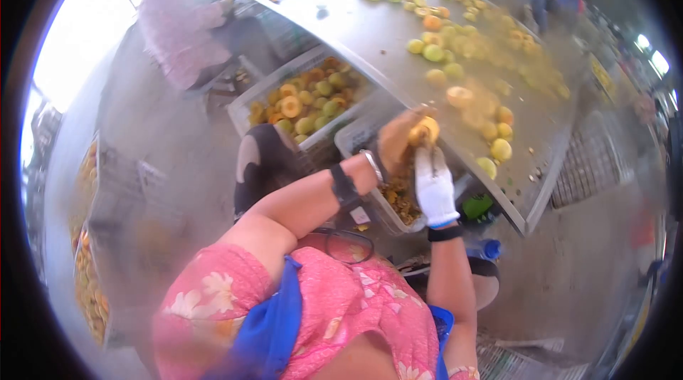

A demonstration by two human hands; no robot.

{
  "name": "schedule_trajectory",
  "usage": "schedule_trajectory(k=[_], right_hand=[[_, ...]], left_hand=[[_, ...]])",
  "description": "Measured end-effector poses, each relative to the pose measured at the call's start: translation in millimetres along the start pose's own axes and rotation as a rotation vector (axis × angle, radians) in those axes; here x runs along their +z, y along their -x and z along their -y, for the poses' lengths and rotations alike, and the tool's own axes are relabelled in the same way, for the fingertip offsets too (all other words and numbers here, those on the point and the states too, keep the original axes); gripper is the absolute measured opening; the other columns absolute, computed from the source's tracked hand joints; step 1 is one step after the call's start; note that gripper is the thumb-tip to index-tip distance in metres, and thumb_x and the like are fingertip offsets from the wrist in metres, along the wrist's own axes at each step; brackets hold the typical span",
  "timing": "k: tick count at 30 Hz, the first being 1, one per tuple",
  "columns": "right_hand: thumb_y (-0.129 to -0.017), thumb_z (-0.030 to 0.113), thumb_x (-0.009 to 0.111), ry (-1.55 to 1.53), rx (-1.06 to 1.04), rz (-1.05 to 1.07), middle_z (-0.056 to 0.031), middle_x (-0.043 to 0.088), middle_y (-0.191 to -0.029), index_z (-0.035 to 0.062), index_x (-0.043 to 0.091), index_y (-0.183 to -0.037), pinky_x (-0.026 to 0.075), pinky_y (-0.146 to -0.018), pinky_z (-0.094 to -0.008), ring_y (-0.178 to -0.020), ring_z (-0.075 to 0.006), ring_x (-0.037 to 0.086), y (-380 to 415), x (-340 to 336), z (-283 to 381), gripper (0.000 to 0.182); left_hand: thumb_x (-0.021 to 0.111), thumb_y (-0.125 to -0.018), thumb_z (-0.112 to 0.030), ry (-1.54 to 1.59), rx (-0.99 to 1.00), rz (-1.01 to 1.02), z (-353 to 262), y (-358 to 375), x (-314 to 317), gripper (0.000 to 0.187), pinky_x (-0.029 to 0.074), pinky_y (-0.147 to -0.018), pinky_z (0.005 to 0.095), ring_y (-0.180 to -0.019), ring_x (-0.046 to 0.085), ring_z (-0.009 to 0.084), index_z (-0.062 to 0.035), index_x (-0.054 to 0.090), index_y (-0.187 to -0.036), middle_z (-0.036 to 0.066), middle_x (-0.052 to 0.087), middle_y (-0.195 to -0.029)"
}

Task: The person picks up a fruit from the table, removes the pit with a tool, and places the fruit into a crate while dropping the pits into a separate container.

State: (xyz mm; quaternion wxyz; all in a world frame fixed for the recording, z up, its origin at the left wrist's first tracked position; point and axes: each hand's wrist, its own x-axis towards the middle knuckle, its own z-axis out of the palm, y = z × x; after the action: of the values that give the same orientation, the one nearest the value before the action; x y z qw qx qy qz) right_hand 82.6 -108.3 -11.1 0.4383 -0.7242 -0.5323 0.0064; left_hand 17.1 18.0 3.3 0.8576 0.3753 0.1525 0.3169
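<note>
My left hand (393,142) is bare, with a watch and a black band at the wrist, and it grips a yellow-orange fruit (427,129) at the near edge of the metal table (370,28). My right hand (434,191) wears a white glove, and its fingertips close on the same fruit from below. Whether the glove also holds a small tool is hidden. Both hands hover over a grey crate (356,139) that holds brownish fruit scraps (400,198).
Several yellow and green fruits lie scattered over the table. A white crate (242,115) of halved fruit stands beside the scrap crate. Another person (181,24) in pink works at the far left. Stacked crates (89,273) of fruit line the left side.
</note>
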Motion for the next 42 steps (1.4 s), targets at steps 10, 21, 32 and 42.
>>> schedule_trajectory(k=[10,21,32,42], right_hand=[[-0.106,0.034,0.044,-0.075,0.115,0.313,-0.0295,0.044,-0.148,-0.0129,0.038,-0.144,0.034,-0.113,-0.0379,-0.137,-0.0359,0.044,-3,8,-24,0.061],[-0.104,0.033,0.048,-0.328,0.097,0.187,-0.036,0.061,-0.116,-0.0089,0.05,-0.133,0.049,-0.091,-0.0442,-0.11,-0.0464,0.06,-2,16,17,0.051],[-0.104,0.032,0.049,-0.392,0.329,0.239,-0.0249,0.065,-0.115,-0.0073,0.054,-0.128,0.048,-0.092,-0.0369,-0.106,-0.0323,0.063,-6,15,14,0.046],[-0.105,0.032,0.051,-0.454,0.359,0.215,-0.015,0.066,-0.111,-0.0037,0.056,-0.129,0.048,-0.09,-0.0322,-0.102,-0.0195,0.059,2,21,13,0.043]], left_hand=[[0.058,-0.101,-0.026,-0.042,0.333,-0.19,-2,8,21,0.024,0.047,-0.073,0.0224,-0.082,0.056,0.0056,-0.0035,0.066,-0.103,-0.001,0.064,-0.09],[0.047,-0.106,-0.037,-0.153,0.156,-0.143,-9,-4,-12,0.045,0.053,-0.06,0.0291,-0.065,0.063,0.0162,0.0002,0.067,-0.088,0.008,0.066,-0.077],[0.047,-0.104,-0.029,-0.086,0.168,-0.218,-13,15,12,0.033,0.054,-0.071,0.0287,-0.08,0.062,0.0144,-0.0029,0.067,-0.102,0.006,0.064,-0.091],[0.042,-0.105,-0.047,-0.24,0.048,-0.183,-25,14,14,0.055,0.058,-0.068,0.03,-0.073,0.066,0.0174,0.0022,0.066,-0.1,0.011,0.068,-0.086]])
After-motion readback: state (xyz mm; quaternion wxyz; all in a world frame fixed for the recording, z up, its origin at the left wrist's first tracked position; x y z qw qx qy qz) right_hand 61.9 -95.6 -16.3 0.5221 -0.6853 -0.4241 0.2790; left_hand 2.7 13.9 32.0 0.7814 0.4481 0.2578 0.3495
